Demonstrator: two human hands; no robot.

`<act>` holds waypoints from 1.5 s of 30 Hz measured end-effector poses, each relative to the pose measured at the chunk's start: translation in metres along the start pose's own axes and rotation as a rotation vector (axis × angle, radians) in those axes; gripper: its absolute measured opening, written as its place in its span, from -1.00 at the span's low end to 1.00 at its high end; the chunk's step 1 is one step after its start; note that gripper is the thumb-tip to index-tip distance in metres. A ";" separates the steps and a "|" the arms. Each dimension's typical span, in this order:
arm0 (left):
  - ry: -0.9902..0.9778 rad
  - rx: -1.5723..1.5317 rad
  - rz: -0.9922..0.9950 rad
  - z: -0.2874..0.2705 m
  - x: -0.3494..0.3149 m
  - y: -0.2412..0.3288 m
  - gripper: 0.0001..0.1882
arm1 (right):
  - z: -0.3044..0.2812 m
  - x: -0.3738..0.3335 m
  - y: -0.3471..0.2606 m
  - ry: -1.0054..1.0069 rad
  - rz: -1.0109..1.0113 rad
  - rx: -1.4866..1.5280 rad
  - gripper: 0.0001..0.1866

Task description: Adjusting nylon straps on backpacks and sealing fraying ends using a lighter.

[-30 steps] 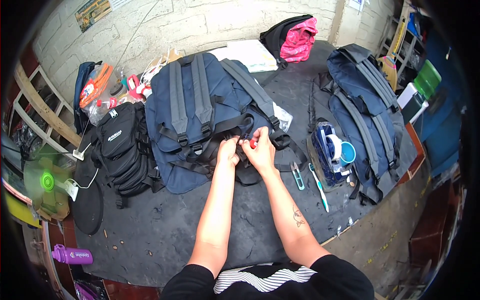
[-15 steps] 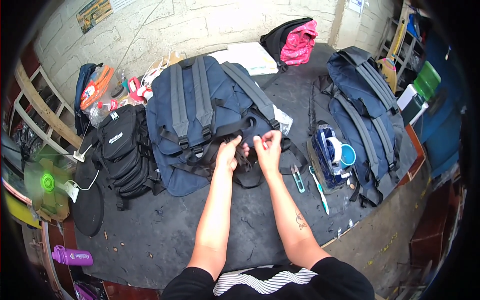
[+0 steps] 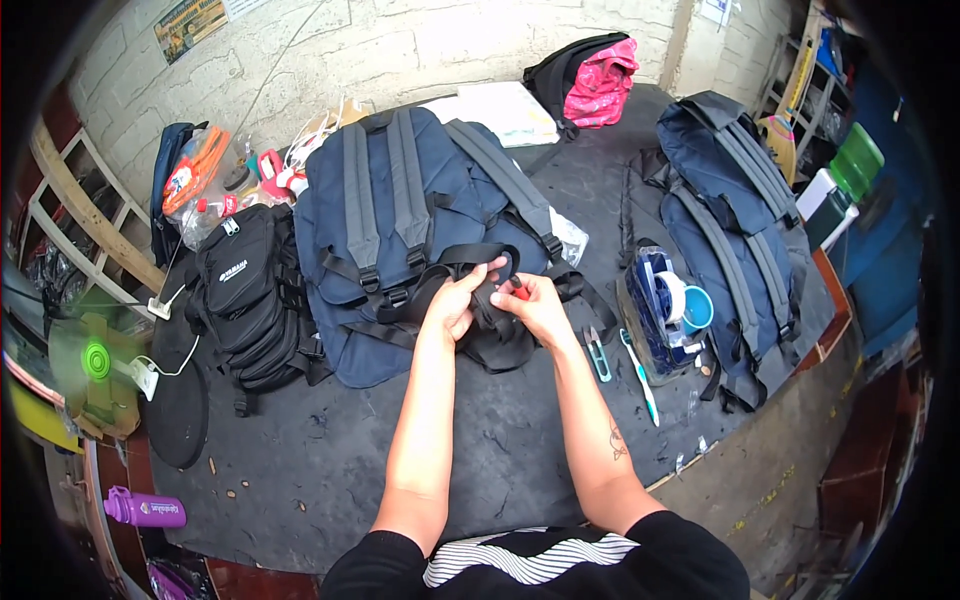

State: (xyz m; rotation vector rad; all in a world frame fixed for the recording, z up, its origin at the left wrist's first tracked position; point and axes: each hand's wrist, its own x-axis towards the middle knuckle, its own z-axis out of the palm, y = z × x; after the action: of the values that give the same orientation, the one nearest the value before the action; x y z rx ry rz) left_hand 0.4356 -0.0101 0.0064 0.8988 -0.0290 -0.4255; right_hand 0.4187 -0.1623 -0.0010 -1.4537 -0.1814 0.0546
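My left hand (image 3: 458, 305) is closed around a loop of black webbing strap (image 3: 480, 253) at the front of a navy backpack (image 3: 325, 225) with grey shoulder straps. Close beside it, my right hand (image 3: 537, 310) pinches a small red object (image 3: 519, 287); its kind is hidden by the fingers. That hand is right against the bunched straps. More black straps hang below both hands onto the dark tabletop (image 3: 330, 470). Thread snips (image 3: 599, 355) with a teal handle and a white-and-teal toothbrush (image 3: 640, 377) lie to the right of my right hand.
A black backpack (image 3: 245, 300) stands at the left. On the right are a clear container (image 3: 648, 340) with a light-blue cup (image 3: 696, 308), and another navy backpack (image 3: 710, 225). A pink-and-black bag (image 3: 598, 85) sits by the wall. A purple bottle (image 3: 145, 508) is at the left edge.
My hands have drawn the black strap loop up slightly, and the left fingers now reach higher on it. The right hand has turned and lowered a little, showing the red object more plainly.
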 end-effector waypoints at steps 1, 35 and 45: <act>0.057 0.036 0.019 0.004 -0.003 0.001 -0.65 | 0.000 0.002 0.002 0.023 -0.010 -0.005 -0.89; 0.480 0.294 0.250 -0.003 0.007 -0.031 -0.87 | 0.018 0.004 0.016 0.426 -0.123 -0.767 -0.66; 0.458 0.299 0.209 -0.002 0.006 -0.026 -0.87 | 0.011 0.001 0.015 0.357 -0.106 -0.805 -0.66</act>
State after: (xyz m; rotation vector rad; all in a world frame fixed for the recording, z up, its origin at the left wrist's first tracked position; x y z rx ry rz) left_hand 0.4326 -0.0248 -0.0160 1.2583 0.2375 -0.0119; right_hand 0.4189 -0.1498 -0.0150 -2.2187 0.0238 -0.4055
